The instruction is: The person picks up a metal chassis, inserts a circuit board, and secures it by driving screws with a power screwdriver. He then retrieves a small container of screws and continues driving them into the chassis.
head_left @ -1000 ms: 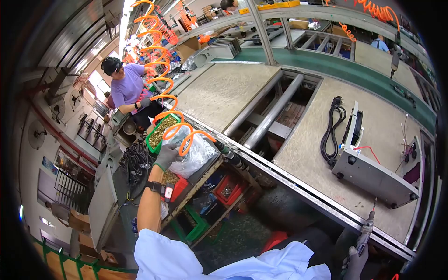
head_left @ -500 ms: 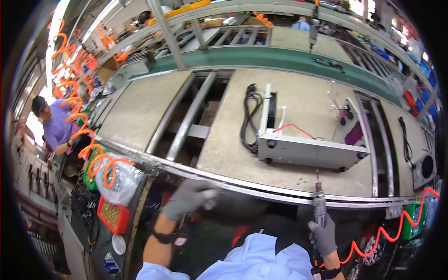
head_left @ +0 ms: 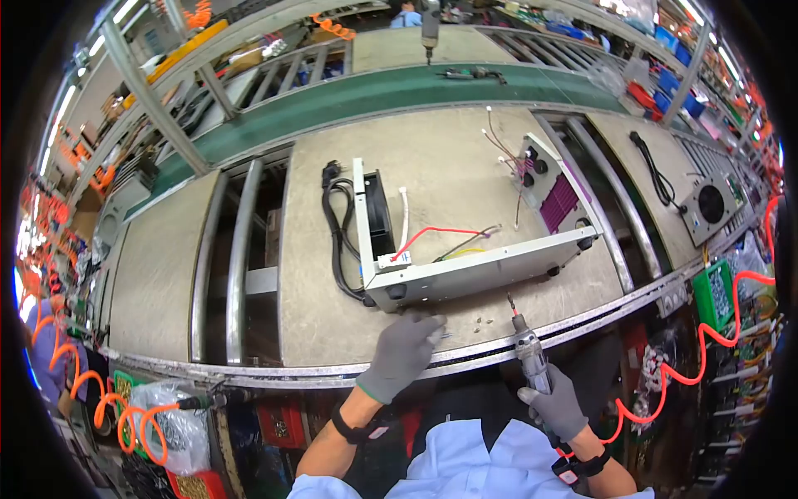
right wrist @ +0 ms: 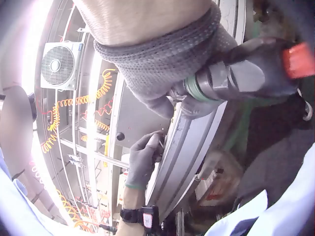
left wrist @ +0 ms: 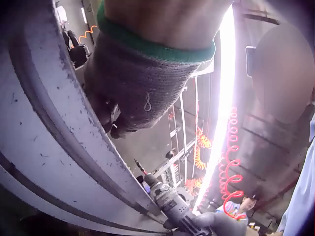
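The gloved left hand (head_left: 401,353) is at the near edge of the work surface, just below the front left corner of a grey metal housing (head_left: 490,270). Its fingers are curled, and the left wrist view shows a small shiny piece (left wrist: 114,115) pinched between them. With its fingers wrapped round the body, the gloved right hand (head_left: 559,405) grips a powered screwdriver (head_left: 533,358), whose bit points up toward the housing's lower side. Small loose screws (head_left: 484,322) lie between the left hand and the bit. A black fan and red wire are inside the housing.
A black cord (head_left: 335,237) lies left of the housing. Metal rollers (head_left: 241,258) flank the board. At right are a second panel with a fan (head_left: 711,208) and a green bin (head_left: 713,295); a plastic bag (head_left: 174,424) is at lower left. Another screwdriver (head_left: 430,29) hangs above.
The left hand has moved from the bins at the left to the board edge beside the housing. The head view has swung right; the right hand still grips the screwdriver, now raised beside the board.
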Tool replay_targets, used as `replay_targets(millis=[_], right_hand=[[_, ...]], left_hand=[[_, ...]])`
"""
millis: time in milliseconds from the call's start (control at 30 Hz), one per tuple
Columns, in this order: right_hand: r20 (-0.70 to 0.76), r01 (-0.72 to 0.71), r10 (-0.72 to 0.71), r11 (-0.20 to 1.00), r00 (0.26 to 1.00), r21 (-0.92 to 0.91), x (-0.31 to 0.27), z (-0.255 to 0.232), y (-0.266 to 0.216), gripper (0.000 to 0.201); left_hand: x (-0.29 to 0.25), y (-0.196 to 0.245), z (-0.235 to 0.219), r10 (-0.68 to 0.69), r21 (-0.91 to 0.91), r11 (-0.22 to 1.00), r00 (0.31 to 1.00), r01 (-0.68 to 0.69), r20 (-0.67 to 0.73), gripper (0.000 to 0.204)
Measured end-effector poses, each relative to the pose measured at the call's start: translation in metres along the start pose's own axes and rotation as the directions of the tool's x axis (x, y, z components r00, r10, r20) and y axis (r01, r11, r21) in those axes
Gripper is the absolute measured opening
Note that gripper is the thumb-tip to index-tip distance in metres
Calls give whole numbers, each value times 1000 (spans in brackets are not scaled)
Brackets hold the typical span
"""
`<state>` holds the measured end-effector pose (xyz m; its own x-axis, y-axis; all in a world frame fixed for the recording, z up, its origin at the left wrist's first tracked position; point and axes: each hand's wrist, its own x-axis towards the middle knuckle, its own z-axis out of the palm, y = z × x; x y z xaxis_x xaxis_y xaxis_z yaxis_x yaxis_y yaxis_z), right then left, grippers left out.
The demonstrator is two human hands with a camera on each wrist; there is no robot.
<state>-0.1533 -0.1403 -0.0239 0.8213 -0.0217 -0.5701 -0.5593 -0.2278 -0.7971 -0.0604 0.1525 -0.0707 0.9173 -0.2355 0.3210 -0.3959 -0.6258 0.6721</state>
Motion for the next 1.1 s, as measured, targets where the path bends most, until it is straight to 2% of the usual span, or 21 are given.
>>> replay_targets(millis=[100,133,233,333,533,633,667,767,800,900,933,1033,1100], right_hand=[[-23,-7,7,1000,1000,11,0,4,2,38],[-36,-16,17,1000,999,13,0,5,0,37],[-61,-45,48,998,997,54,-3,11,-5,36],[-81,-64,72,993,994,97,-4,14,-6,34],[-76,-38,49,990,996,138,2,16,4,34],[-63,-34,44,988,997,150,-2,15,7,36],[-54,-22,30,989,998,147,-1,14,7,37],[-38,-21,26,993,999,115,-1,10,9,39],[-14,-23,25,995,1000,92,-3,8,8,36],[6,2,-3,988,1000,156,-7,0,17,38],[5,19,-20,988,1000,152,-9,-3,21,37],[2,50,-51,988,999,149,-15,-12,32,33],[-13,44,-43,987,999,155,-19,-18,38,31]], left_hand=[[-2,-2,-15,-132,-133,983,991,131,-4,17],[-3,-1,-16,-120,-145,983,992,113,-45,16],[-9,10,-20,-143,-53,989,982,138,-124,16],[-17,10,-26,-231,-33,973,972,229,-44,14],[-26,10,-18,-346,-247,911,938,331,-20,11],[-15,30,1,-124,-188,976,989,107,-81,10],[-8,38,5,-71,-101,993,997,67,-37,10],[4,57,26,-77,94,993,997,74,31,10],[5,59,35,-65,138,988,998,66,-10,7],[-2,81,47,-53,261,964,998,47,16,5],[-10,93,54,-42,236,971,999,43,-6,4],[-50,113,81,-43,93,995,987,29,155,7],[-60,112,86,-125,75,991,979,114,163,10]])
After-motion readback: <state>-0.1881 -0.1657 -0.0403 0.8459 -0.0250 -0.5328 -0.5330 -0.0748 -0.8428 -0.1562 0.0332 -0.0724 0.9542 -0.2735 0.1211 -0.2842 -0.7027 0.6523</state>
